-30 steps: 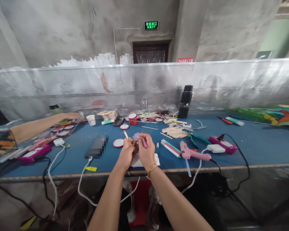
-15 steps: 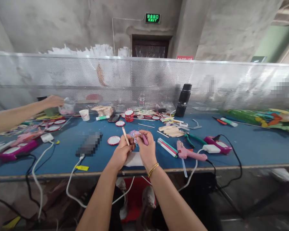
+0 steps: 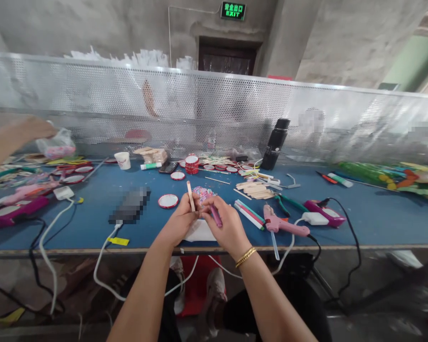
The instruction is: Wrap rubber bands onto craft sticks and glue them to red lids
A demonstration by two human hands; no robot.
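Observation:
My left hand (image 3: 181, 221) is closed on a flat wooden craft stick (image 3: 190, 194), which points up and away. A purple marker (image 3: 216, 216) is gripped in my right hand (image 3: 230, 227), slanting down across its palm. The fingertips of both hands meet near the stick's lower end; what they do there is partly hidden. Just beyond them lies a heap of small pink and blue pieces (image 3: 204, 192), too small to name. Under my hands a white paper or cloth (image 3: 200, 231) rests at the table edge.
A pink glue gun (image 3: 285, 225), several markers (image 3: 249, 216) and craft sticks (image 3: 256, 190) lie to the right. Round red-rimmed discs (image 3: 168, 201), a phone (image 3: 130, 206) and cables are to the left. A black bottle (image 3: 276, 144) stands behind. A co-worker's hand (image 3: 39, 129) holds a plastic bag (image 3: 59, 143).
My right hand has turned, and the marker now points more downward. The pile beyond my fingers shows more. At left, the co-worker's hand has moved left with the bag. The view has shifted.

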